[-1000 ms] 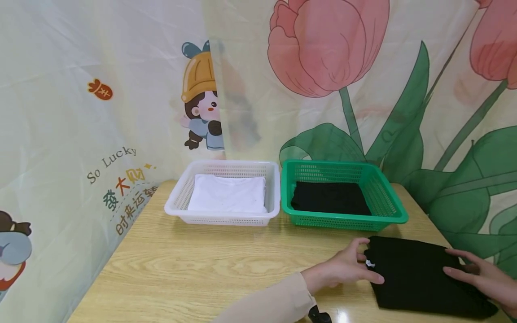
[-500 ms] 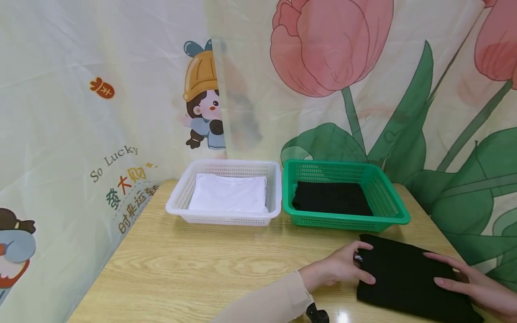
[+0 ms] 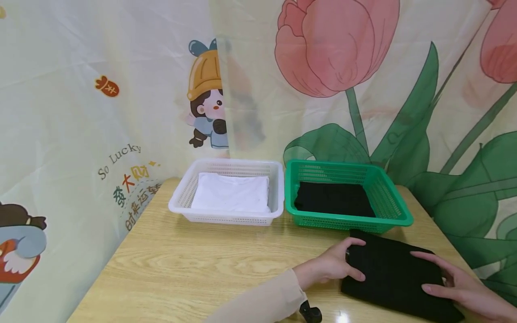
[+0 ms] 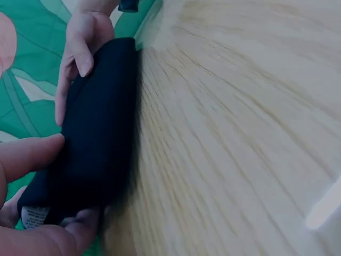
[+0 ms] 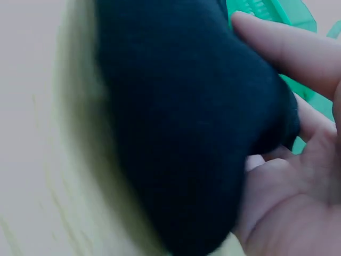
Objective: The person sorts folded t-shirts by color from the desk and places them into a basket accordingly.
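Note:
A folded black garment (image 3: 393, 273) spans both hands at the front right of the table. My left hand (image 3: 332, 265) grips its left edge, thumb and fingers apart on the cloth. My right hand (image 3: 458, 285) holds the opposite edge. In the left wrist view, the garment (image 4: 98, 125) bulges in a thick fold close over the wood, with a small white label (image 4: 34, 216) at the near end. In the right wrist view, the cloth (image 5: 181, 117) droops beside the palm of my right hand (image 5: 295, 197), and some fingers are hidden behind it.
A green basket (image 3: 389, 222) just beyond the garment holds a folded black cloth (image 3: 335, 199). Left of it stands a white basket (image 3: 177, 206) with a folded white shirt (image 3: 230, 193). Both rest on the wooden table (image 3: 181, 269) before a printed curtain (image 3: 153, 54).
Both hands have carried the black garment leftward and slightly toward the green basket. Its far left corner now overlaps the basket's lower front edge in the head view.

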`<action>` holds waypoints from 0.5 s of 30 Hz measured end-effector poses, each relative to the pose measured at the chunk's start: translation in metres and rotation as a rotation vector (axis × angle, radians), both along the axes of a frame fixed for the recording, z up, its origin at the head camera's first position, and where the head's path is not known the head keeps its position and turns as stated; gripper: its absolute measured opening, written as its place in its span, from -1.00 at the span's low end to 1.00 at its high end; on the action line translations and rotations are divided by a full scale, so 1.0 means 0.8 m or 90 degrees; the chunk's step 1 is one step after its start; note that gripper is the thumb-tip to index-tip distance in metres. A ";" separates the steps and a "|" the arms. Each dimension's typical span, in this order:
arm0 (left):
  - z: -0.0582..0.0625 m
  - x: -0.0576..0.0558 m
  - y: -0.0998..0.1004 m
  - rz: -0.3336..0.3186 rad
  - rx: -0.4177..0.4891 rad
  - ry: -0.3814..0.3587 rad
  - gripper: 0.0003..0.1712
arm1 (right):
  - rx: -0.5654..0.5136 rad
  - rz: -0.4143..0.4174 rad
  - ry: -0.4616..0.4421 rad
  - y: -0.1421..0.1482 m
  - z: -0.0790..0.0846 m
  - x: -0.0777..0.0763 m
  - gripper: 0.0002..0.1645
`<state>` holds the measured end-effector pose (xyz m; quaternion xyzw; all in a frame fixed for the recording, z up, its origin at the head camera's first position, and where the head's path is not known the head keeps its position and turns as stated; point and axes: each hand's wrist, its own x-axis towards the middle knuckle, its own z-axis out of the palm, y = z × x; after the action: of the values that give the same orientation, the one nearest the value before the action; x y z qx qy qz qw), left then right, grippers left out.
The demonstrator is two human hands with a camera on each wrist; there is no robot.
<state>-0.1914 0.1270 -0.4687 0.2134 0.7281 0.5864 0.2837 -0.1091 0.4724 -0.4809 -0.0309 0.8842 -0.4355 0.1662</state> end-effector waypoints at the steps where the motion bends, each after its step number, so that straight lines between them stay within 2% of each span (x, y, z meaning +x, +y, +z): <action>1: -0.001 -0.001 -0.003 0.002 0.003 -0.005 -0.11 | 0.011 -0.005 0.011 -0.005 -0.001 0.000 -0.16; 4: -0.003 -0.004 -0.011 0.007 0.032 -0.033 -0.13 | 0.028 -0.022 0.024 -0.018 -0.003 -0.002 -0.10; 8: -0.005 -0.007 -0.023 0.012 0.063 -0.056 -0.15 | 0.033 -0.029 0.080 -0.033 -0.008 0.000 -0.13; 11: -0.002 -0.006 -0.032 0.018 0.059 -0.050 -0.14 | 0.008 -0.031 0.112 -0.044 -0.010 0.001 -0.16; 15: 0.009 -0.002 -0.047 0.023 0.043 -0.027 -0.13 | -0.025 -0.028 0.118 -0.057 -0.003 0.001 -0.16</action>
<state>-0.1933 0.0897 -0.4615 0.1976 0.7055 0.6200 0.2809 -0.1082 0.4266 -0.4831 -0.0545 0.8877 -0.4513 0.0737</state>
